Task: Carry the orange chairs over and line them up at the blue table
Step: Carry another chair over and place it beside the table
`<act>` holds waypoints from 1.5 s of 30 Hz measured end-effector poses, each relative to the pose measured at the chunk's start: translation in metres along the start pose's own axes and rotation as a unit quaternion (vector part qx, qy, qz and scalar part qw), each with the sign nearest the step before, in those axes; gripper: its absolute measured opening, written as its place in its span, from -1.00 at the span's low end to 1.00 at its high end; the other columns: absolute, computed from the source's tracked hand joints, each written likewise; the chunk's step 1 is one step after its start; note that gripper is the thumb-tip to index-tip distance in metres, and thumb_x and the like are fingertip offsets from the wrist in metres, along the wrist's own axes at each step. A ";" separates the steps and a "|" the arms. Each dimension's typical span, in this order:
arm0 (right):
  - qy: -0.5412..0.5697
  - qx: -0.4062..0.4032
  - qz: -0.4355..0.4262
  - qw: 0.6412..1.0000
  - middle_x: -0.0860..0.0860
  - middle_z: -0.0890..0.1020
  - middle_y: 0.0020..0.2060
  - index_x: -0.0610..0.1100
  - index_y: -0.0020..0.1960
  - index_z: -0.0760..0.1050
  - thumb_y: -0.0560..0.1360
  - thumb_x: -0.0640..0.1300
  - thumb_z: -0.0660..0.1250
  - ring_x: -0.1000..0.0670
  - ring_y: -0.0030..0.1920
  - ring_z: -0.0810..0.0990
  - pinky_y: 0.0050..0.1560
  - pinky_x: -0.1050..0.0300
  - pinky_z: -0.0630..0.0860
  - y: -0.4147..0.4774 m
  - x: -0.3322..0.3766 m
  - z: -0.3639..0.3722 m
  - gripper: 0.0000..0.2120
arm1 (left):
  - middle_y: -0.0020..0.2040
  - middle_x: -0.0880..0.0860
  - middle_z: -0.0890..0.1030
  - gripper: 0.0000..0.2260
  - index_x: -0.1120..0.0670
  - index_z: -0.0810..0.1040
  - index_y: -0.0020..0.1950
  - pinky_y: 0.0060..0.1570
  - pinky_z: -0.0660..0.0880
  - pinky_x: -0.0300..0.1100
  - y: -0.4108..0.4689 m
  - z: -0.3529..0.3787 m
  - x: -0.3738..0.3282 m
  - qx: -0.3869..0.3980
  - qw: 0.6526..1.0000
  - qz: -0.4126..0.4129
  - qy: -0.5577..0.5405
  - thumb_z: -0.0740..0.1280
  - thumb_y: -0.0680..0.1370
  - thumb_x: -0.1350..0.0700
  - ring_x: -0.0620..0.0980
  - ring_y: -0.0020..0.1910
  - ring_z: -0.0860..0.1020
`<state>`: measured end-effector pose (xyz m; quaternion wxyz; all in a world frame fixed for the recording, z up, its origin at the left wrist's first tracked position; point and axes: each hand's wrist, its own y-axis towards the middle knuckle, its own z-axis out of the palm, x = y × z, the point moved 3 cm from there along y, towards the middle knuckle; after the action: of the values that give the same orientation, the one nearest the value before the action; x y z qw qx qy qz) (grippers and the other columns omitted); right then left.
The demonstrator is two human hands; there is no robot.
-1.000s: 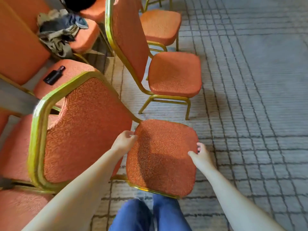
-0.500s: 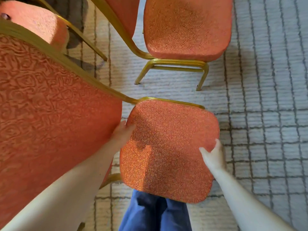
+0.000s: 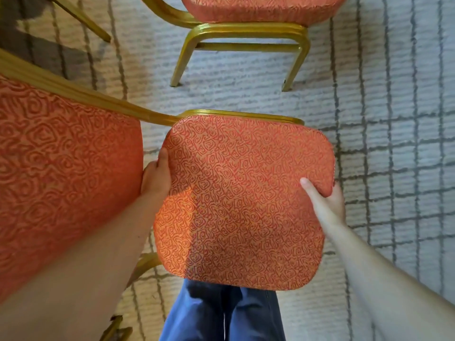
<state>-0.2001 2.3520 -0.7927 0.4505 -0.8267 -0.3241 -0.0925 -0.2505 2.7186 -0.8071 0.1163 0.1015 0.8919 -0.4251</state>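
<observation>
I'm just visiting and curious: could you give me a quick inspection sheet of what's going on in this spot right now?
Surface: pale carpet with a grey grid pattern; no blue table in view.
Job's things: orange chair with a gold frame, held by its seat in front of the person's blue trousers; its backrest is at the left. A second orange chair stands on the carpet just beyond it.
Clutter: nothing seen.
Grippers: left hand grips the seat's left edge; right hand grips its right corner.
Cables: nothing seen.
Surroundings: another gold chair leg at top left.
</observation>
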 end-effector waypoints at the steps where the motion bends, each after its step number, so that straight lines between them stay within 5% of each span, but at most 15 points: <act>1: 0.011 -0.002 0.008 1.000 -0.04 0.65 0.10 -0.10 0.24 0.51 0.32 0.19 0.55 -0.05 0.10 0.62 0.18 0.08 0.51 0.000 -0.002 0.000 -0.39 | 0.33 0.24 0.48 -0.37 0.19 0.48 0.34 0.21 0.34 -0.08 0.000 0.001 0.001 -0.011 1.000 0.007 -0.002 -0.02 0.62 -0.27 0.22 0.30 0.44; 5: 0.047 -0.005 0.028 0.998 0.04 0.70 0.00 -0.08 0.17 0.60 -0.06 0.52 0.51 0.01 0.01 0.67 0.16 0.03 0.58 0.006 -0.014 0.001 -0.02 | 0.24 0.23 0.55 -0.26 0.18 0.53 0.27 0.11 0.35 -0.11 0.004 0.006 0.011 -0.029 0.999 -0.017 -0.026 0.00 0.53 -0.41 0.21 0.20 0.50; 11: 0.092 0.019 0.045 0.995 0.12 0.69 -0.09 -0.07 0.09 0.63 0.29 0.15 0.58 0.16 -0.09 0.65 -0.04 0.22 0.55 0.009 -0.017 0.006 -0.53 | 0.27 0.27 0.50 -0.17 0.26 0.51 0.28 0.22 0.34 -0.07 0.009 0.004 0.013 -0.006 0.999 -0.039 -0.003 -0.05 0.52 -0.44 0.21 0.25 0.47; 16: 0.101 0.033 0.054 0.993 0.15 0.67 -0.16 0.00 -0.12 0.60 0.37 0.06 0.56 0.20 -0.14 0.64 -0.09 0.28 0.55 0.010 -0.015 0.006 -0.80 | 0.11 0.21 0.57 -0.28 0.16 0.56 0.06 0.12 0.39 -0.08 0.010 0.005 0.014 -0.002 0.999 -0.045 -0.020 -0.02 0.51 -0.44 0.15 0.04 0.52; 21: 0.114 0.068 0.067 0.989 0.15 0.65 -0.16 0.03 -0.13 0.56 0.40 0.03 0.53 0.18 -0.14 0.62 -0.10 0.26 0.54 0.013 -0.014 0.005 -0.83 | 0.03 0.11 0.53 -0.40 0.07 0.50 0.02 0.03 0.36 -0.13 0.009 0.007 0.014 0.009 0.998 -0.055 -0.043 0.01 0.51 -0.43 0.07 -0.02 0.47; 25: 0.115 0.078 0.069 0.988 0.15 0.63 -0.17 0.04 -0.13 0.53 0.43 0.02 0.50 0.18 -0.16 0.60 -0.13 0.26 0.52 0.016 -0.013 0.005 -0.84 | 0.04 0.06 0.50 -0.31 0.10 0.54 0.22 0.08 0.36 -0.14 0.008 0.008 0.013 0.017 0.996 -0.059 -0.059 0.02 0.51 -0.43 0.03 0.01 0.46; 32: 0.110 0.099 0.080 0.986 0.10 0.67 -0.08 0.03 0.01 0.58 0.36 0.14 0.52 0.10 -0.07 0.64 0.00 0.17 0.53 0.016 -0.014 0.002 -0.69 | 0.33 0.07 0.48 -0.21 0.03 0.41 0.43 0.24 0.36 -0.08 0.005 0.006 0.011 0.061 0.993 -0.065 -0.075 -0.01 0.45 -0.49 0.09 0.25 0.47; 39: 0.127 0.063 0.068 0.988 0.09 0.68 -0.11 0.00 -0.07 0.59 0.32 0.15 0.56 0.06 -0.07 0.65 0.06 0.13 0.54 -0.002 -0.014 -0.021 -0.69 | 0.30 0.02 0.54 0.18 -0.03 0.47 0.39 0.32 0.39 0.02 0.007 -0.007 0.015 0.095 0.990 -0.034 -0.098 0.07 -0.03 -0.72 0.04 0.22 0.52; 42: 0.150 0.053 0.057 0.986 0.10 0.66 -0.13 -0.01 -0.05 0.59 0.33 0.14 0.55 0.08 -0.08 0.64 0.04 0.15 0.53 -0.022 -0.006 -0.047 -0.69 | 0.25 0.04 0.56 0.15 0.02 0.50 0.35 0.27 0.42 -0.03 -0.030 -0.022 -0.013 0.074 0.994 -0.017 -0.084 0.03 0.02 -0.71 0.05 0.16 0.53; 45: 0.170 0.042 0.048 0.983 0.04 0.68 -0.09 -0.03 0.01 0.60 0.34 0.15 0.54 0.06 -0.08 0.65 0.04 0.14 0.53 -0.050 0.004 -0.079 -0.65 | 0.26 0.07 0.53 -0.06 0.11 0.49 0.36 0.21 0.40 -0.12 -0.082 -0.040 -0.052 0.064 0.996 0.013 -0.056 0.01 0.34 -0.59 0.11 0.18 0.51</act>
<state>-0.2168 2.3092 -0.7110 0.5373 -0.7940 -0.2059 -0.1964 -0.2291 2.6947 -0.7071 0.1647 0.0966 0.8538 -0.4844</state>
